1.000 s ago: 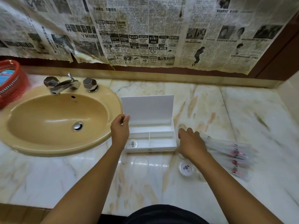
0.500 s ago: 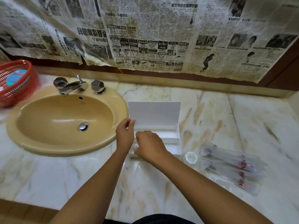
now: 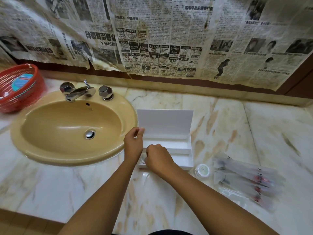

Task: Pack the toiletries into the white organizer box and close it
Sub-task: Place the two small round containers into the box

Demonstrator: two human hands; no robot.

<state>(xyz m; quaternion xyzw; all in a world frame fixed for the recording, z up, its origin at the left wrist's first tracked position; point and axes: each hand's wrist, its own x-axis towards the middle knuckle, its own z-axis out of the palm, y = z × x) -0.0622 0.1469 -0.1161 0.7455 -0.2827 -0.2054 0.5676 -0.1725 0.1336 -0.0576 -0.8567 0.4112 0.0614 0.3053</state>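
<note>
The left hand (image 3: 133, 146) pinched the upright lid of the white plastic organizer box (image 3: 183, 150) — beside the sink on the marble tabletop (image 3: 254, 133). The right hand (image 3: 158, 158), fingers curled, reached into its front-left compartment; contents unclear.

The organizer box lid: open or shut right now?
Open. The lid stands upright behind the white organizer box, compartments exposed; the left hand pinches its left edge.

Warm, even indoor light w/ soft shadows under my forearms. Faint glare on the marble counter (image 3: 94, 189) and inside the basin (image 3: 71, 128). Wide-angle lens bends the frame edges. Motion blur smears the plastic packets (image 3: 245, 180) at right and the red basket (image 3: 18, 87).
</note>
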